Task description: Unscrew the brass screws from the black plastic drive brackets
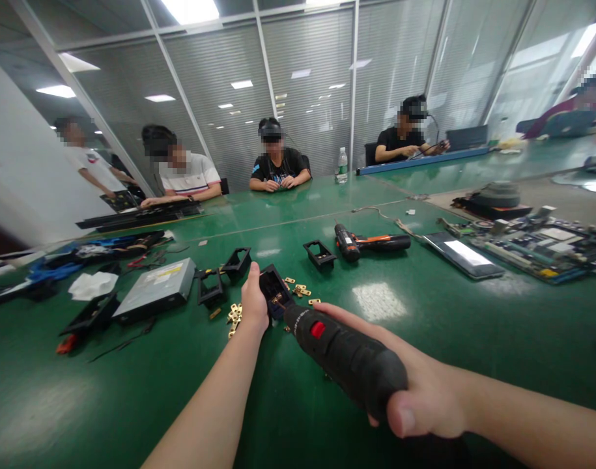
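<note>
- Lower right of the frame: the right hand (425,391) is wrapped around a black power driver (349,358) with a red switch, its nose aimed up and left.
- Just below centre: the left hand (255,303) grips the side of a black housing (273,280), thumb at its upper edge, most fingers hidden. The driver's bit reaches into the housing's open face; whether it touches a screw, I cannot tell.
- On the green table (288,417), small brass plates (235,316) lie loose on both sides of the housing.
- Left of centre: a silver disc drive (157,288) lies flat, with two black frames (212,298) between it and the housing.
- Right of centre: another black frame (326,262) sits near a black-and-orange driver (347,243).
- Right side: a flat device with a bright patch (464,256) lies before circuit boards (546,244).
- Upper middle: a water bottle (342,166) stands near a seated co-worker in black (279,170).
</note>
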### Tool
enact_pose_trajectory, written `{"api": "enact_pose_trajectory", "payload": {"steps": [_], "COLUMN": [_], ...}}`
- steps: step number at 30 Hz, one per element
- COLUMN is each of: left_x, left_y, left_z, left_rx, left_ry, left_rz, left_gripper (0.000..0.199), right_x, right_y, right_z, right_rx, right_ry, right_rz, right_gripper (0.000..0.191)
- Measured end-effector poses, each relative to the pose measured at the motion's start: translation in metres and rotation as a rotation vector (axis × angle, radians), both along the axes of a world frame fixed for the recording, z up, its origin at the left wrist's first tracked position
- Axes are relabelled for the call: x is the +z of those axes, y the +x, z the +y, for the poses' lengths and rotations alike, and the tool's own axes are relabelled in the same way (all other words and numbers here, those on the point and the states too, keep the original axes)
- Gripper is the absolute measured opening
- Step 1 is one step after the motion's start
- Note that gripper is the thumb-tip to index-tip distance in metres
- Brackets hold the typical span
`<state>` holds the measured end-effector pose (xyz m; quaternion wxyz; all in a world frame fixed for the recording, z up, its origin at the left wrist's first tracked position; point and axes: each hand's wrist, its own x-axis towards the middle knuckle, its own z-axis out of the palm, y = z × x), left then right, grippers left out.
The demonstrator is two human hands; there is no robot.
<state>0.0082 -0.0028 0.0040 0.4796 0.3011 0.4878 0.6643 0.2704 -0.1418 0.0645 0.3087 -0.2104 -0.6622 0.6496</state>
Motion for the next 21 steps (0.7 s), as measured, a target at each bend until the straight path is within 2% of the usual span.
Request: {"api": "enact_pose_trajectory", "payload": {"steps": [12, 17, 21], "left_x": [-0.0006, -0.0031, 0.0003], "left_y": [0.0007, -0.0007, 0.0010], "left_z": [0.0003, 0.0015, 0.0000], "left_rx": [0.000, 0.020, 0.001], "left_ry": [0.002, 0.017, -0.002], "left_rz": [-0.030, -0.020, -0.011], "left_gripper": [0.059, 0.059, 0.058], "right_x": [0.0030, 0.0011, -0.0017], "right_y": [-0.0014, 0.0024, 0.0020], "right_z": [-0.0016, 0.0030, 0.0027], "right_rx": [-0.029, -0.004, -0.027], "right_ry": [-0.013, 0.062, 0.060], "right_rz": [0.020, -0.034, -0.008], "right_gripper": [0.127, 0.130, 0.131]}}
